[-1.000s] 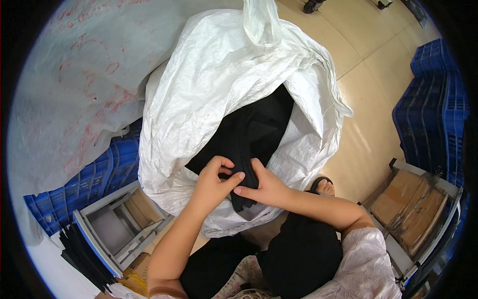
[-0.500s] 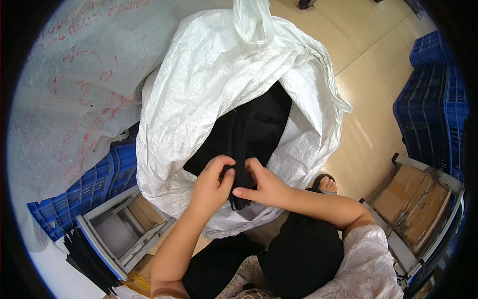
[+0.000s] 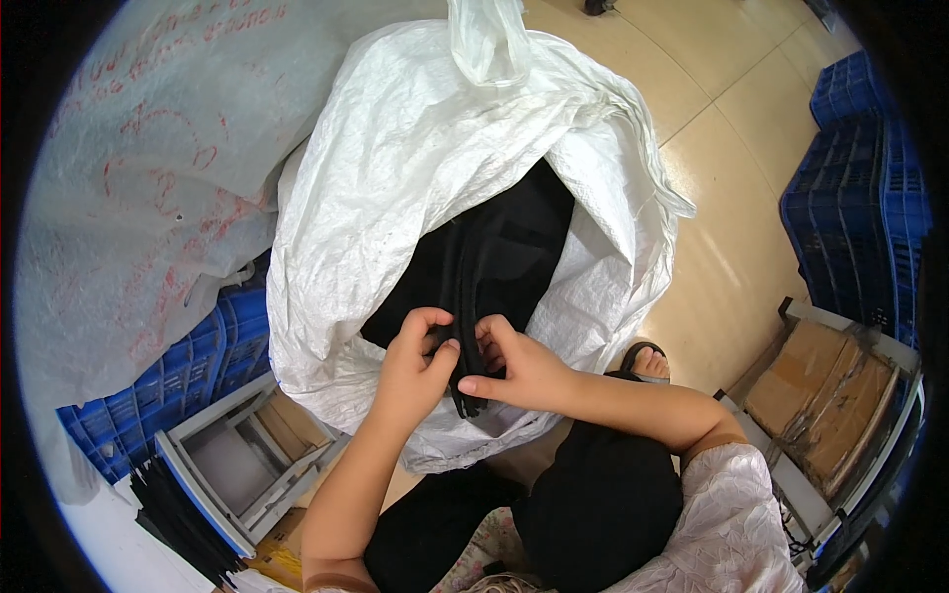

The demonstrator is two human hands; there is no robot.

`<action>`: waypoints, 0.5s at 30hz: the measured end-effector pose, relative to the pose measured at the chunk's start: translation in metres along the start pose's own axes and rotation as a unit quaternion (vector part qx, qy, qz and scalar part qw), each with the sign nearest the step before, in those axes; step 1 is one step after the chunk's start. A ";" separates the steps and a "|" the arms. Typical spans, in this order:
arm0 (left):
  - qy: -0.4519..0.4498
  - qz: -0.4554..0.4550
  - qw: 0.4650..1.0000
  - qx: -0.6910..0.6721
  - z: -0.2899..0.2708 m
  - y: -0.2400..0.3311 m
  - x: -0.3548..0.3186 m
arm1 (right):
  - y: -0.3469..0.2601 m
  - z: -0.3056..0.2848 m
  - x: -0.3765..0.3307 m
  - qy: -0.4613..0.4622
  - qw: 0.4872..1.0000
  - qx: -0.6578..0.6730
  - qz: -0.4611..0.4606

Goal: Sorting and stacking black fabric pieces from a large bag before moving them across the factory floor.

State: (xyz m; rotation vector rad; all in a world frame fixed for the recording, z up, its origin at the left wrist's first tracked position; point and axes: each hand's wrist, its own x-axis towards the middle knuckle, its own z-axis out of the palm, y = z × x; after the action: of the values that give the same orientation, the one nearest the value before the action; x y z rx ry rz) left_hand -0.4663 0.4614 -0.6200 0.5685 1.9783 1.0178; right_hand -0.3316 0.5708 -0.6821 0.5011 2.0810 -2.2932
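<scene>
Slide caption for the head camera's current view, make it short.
Left hand and right hand gripping black cloth at the mouth of a white sack.

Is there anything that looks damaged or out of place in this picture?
The cardboard on the grey frame at the right looks worn: its tape is wrinkled and uneven. Nothing looks spilled around the black fabric in the white sack.

So it's a head cam, the left one of a side-by-side pair, aimed steeply down over the wearer's own lap (image 3: 598, 484). Super wide fisheye, so the blue crates (image 3: 845, 203) out right bow toward the round dark border. The forearms (image 3: 348, 484) come in from the bottom, left hand (image 3: 419, 364) and right hand (image 3: 521, 372) sit pretty close, a bit below mid-frame, and the tiled floor (image 3: 717, 168) is farther off, upper right.
</scene>
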 end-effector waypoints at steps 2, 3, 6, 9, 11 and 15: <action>0.001 0.020 1.000 0.014 0.002 0.000 -0.002 | -0.001 0.000 0.000 0.000 1.000 -0.008 0.003; 0.003 0.040 0.999 0.027 0.003 0.001 -0.002 | -0.002 0.000 0.000 0.000 1.000 -0.012 0.001; 0.006 0.026 0.999 0.029 0.003 0.004 -0.001 | -0.001 0.000 0.000 0.002 1.000 -0.016 0.000; 0.004 0.022 1.000 0.006 0.000 -0.006 0.002 | 0.000 0.000 0.001 0.000 1.000 -0.020 -0.002; 0.006 0.023 1.000 0.007 0.001 -0.005 0.001 | 0.000 0.000 0.001 -0.002 1.000 -0.024 -0.005; -0.003 0.045 0.998 0.031 0.005 -0.001 0.000 | 0.001 0.002 0.002 0.001 1.000 -0.018 -0.011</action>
State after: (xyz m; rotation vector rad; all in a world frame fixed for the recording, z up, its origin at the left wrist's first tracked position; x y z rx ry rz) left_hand -0.4622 0.4629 -0.6219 0.6997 2.0004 1.0101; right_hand -0.3339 0.5696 -0.6830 0.4834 2.1354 -2.2626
